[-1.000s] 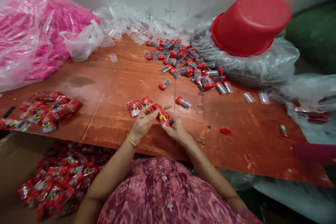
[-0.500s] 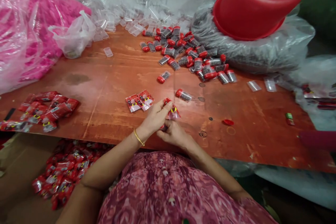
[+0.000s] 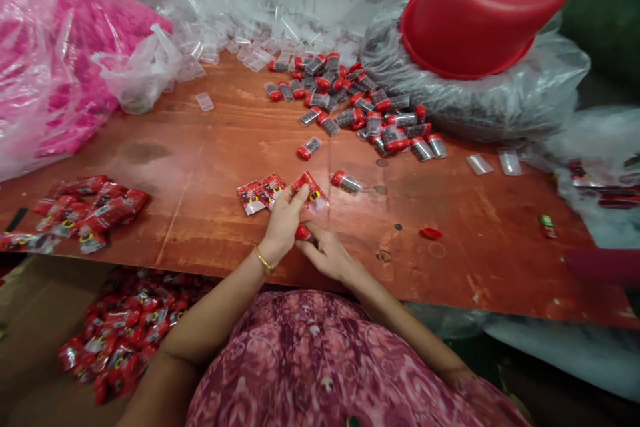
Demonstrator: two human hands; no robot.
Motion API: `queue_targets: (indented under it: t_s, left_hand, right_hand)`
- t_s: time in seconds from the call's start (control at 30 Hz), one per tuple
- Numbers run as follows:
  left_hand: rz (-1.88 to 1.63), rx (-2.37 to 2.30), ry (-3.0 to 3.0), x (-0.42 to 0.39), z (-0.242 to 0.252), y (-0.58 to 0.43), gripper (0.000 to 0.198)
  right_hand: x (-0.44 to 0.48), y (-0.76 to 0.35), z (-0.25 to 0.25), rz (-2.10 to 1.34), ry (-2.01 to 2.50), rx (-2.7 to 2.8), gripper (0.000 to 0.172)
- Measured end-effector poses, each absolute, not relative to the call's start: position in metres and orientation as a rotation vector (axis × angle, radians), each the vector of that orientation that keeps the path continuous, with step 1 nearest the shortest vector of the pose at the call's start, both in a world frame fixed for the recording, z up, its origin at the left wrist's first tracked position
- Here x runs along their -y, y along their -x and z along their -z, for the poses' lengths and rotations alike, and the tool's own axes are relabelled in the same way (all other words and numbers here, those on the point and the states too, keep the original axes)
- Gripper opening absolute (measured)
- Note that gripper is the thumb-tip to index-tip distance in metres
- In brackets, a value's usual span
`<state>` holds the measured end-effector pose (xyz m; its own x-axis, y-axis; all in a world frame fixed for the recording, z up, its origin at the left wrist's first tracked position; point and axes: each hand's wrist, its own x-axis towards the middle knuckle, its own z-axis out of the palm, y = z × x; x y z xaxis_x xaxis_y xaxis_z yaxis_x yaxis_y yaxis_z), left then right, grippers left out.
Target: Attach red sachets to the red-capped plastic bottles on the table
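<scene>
My left hand (image 3: 284, 221) pinches a flat red printed sleeve (image 3: 314, 193) with a clear lower part, between thumb and fingers. Just below it, my right hand (image 3: 327, 252) is closed around a small container whose red cap (image 3: 303, 232) sticks out toward the left hand; the rest of it is mostly hidden by the fingers. Two more flat printed sleeves (image 3: 253, 197) lie overlapping on the table left of my left hand. A clear container with a red cap and dark contents (image 3: 347, 181) lies on its side beyond my hands.
Red-capped containers (image 3: 375, 123) are heaped at the back, beside clear empty ones (image 3: 255, 57). Red wrapped packs (image 3: 95, 207) lie at left, more (image 3: 125, 327) below the table edge. A red bucket (image 3: 480, 20) rests upside down on a grey bag (image 3: 450, 107). A pink bag (image 3: 65, 60) stands far left.
The printed sleeve in my left hand has moved slightly left and turned to show more of its face. My right hand has shifted a little, and the red cap in it shows more.
</scene>
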<state>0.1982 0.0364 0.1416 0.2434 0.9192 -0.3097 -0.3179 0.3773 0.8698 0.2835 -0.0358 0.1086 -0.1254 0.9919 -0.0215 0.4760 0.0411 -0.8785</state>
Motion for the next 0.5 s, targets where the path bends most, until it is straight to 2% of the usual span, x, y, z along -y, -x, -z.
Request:
queue_targets:
  t_s: [0.1, 0.27, 0.5]
  left_hand:
    - [-1.040, -0.901, -0.515, -0.042, -0.150, -0.191, 0.014]
    - [-1.001, -0.909, -0.414, -0.044, -0.156, -0.172, 0.018]
    - [-0.943, -0.995, -0.386, -0.035, -0.148, -0.161, 0.020]
  right_hand:
    - [0.039, -0.292, -0.110, -1.057, 1.456, 1.617, 0.022]
    - [0.042, -0.306, -0.107, -0.865, 1.486, 1.670, 0.038]
    - [0.030, -0.317, -0.092, -0.268, 1.808, 1.832, 0.037]
